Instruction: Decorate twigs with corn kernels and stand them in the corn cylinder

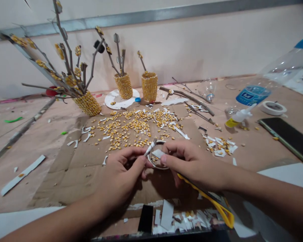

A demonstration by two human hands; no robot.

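My left hand [122, 173] and my right hand [192, 163] meet over a sheet of cardboard [73, 168]. Together they pinch a small white ring [158, 155] with a strip of white paper on it. Scissors with yellow handles [218, 205] hang under my right hand, their blades hidden by the palm. Loose corn kernels [133, 126] lie scattered just beyond the hands, mixed with white paper scraps.
Three kernel-covered cups [149, 86] holding twigs stand at the back. A glue bottle [238, 117], a tape roll [273, 107], a clear plastic bottle [272, 80] and a dark phone [289, 136] lie to the right. Paper offcuts [166, 216] sit at the near edge.
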